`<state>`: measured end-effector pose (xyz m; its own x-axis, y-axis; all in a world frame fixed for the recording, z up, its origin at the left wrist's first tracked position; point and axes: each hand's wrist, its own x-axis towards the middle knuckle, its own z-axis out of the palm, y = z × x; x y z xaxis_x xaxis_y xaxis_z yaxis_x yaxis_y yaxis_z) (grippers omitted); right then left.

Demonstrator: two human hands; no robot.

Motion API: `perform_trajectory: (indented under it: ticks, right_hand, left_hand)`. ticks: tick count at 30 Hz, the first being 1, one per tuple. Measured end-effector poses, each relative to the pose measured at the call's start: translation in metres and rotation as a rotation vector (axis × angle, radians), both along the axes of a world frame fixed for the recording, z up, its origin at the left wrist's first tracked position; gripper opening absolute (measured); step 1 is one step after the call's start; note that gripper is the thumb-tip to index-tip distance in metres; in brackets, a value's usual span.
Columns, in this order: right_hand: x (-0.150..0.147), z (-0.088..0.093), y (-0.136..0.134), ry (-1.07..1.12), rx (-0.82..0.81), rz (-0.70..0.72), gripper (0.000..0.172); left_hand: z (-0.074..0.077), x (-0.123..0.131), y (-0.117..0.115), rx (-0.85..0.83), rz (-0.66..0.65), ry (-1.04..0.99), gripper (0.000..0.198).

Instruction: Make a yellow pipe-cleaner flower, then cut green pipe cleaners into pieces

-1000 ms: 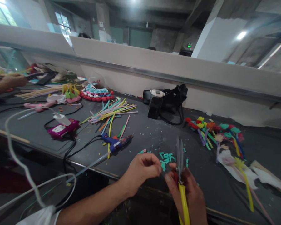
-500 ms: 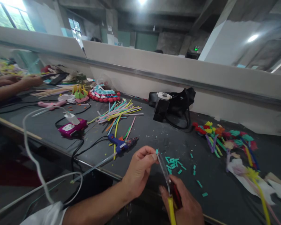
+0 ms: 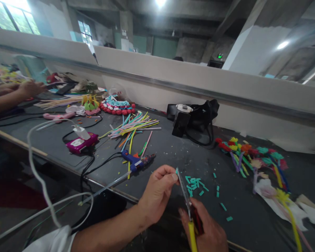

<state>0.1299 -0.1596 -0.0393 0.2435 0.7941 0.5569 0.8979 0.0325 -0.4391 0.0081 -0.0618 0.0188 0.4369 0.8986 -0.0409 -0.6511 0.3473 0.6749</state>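
My left hand (image 3: pixel 159 192) pinches a small teal strip (image 3: pixel 176 171) between thumb and fingertips; most of it is hidden by the fingers. In my right hand (image 3: pixel 210 229) is a pair of scissors (image 3: pixel 184 189) with yellow and red handles. Its blade tips meet the teal strip right beside my left fingertips. Just beyond the blades, short teal cut pieces (image 3: pixel 194 183) lie in a loose pile on the dark table (image 3: pixel 162 147), and several more are scattered to the right.
Left of my hands lies a blue glue gun (image 3: pixel 133 161), near a bundle of coloured strips (image 3: pixel 133 124) and a magenta power socket (image 3: pixel 81 143). A black bag (image 3: pixel 199 117) sits by the partition. Fuzzy flowers (image 3: pixel 252 150) lie at right. A co-worker's hands (image 3: pixel 28 87) show far left.
The scissor blades have drawn closer together at the teal strip. My hands stay nearly in place. At far left the co-worker's hands have shifted slightly.
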Motion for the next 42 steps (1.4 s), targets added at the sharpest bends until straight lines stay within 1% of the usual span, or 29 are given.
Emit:
perform_trajectory:
  ticks: [9,13,16,19,21,22,24,25,27,29,31,34,36,39,42]
  right_hand:
    - [0.0,0.005,-0.001,-0.074,0.012,-0.016,0.04]
    - [0.003,0.002,-0.002,-0.078,0.04,0.043,0.037]
    - [0.0,-0.001,-0.002,0.035,0.025,0.04,0.037]
    - [-0.004,0.002,-0.002,0.199,-0.03,0.021,0.038]
    - [-0.005,0.007,-0.002,0.271,-0.061,0.023,0.038]
    - [-0.004,0.011,-0.002,0.297,-0.077,0.023,0.038]
    - [-0.001,0.018,-0.003,0.333,-0.097,0.008,0.038]
    - [0.001,0.021,-0.004,0.343,-0.102,-0.002,0.038]
    - [0.006,0.027,-0.007,0.348,-0.096,-0.03,0.038]
    - [0.012,0.033,-0.01,0.355,-0.078,-0.05,0.038]
    - [0.016,0.037,-0.012,0.367,-0.061,-0.053,0.036]
    - [0.022,0.044,-0.015,0.378,-0.053,-0.037,0.032]
    - [0.027,0.046,-0.016,0.364,-0.06,-0.017,0.029]
    - [0.036,0.046,-0.02,0.319,-0.069,0.017,0.027]
    - [0.045,0.046,-0.023,0.3,-0.07,-0.011,0.029]
  left_hand:
    - [0.003,0.0,0.0,-0.006,-0.001,0.005,0.006]
    - [0.003,0.0,0.0,0.008,-0.003,0.011,0.005]
    - [0.002,0.0,0.0,0.016,-0.013,0.014,0.006]
    - [0.003,0.0,0.002,0.02,-0.027,0.018,0.006]
    - [0.005,-0.002,0.006,0.047,-0.03,0.079,0.007]
    - [0.006,-0.004,0.009,0.077,-0.033,0.15,0.007]
    - [0.006,-0.008,0.016,0.199,-0.039,0.379,0.007]
    - [0.006,-0.01,0.021,0.298,-0.028,0.521,0.006]
    - [0.002,-0.014,0.032,0.573,0.04,0.793,0.004]
    - [-0.005,-0.015,0.041,0.849,0.126,0.998,0.007]
    - [-0.012,-0.014,0.047,1.021,0.144,1.164,0.008]
    - [-0.019,-0.009,0.048,1.167,0.09,1.381,0.01]
    - [-0.021,-0.006,0.045,1.252,0.062,1.474,0.01]
    - [-0.022,-0.003,0.042,1.343,0.078,1.554,0.01]
    - [-0.023,-0.002,0.041,1.372,0.108,1.59,0.011]
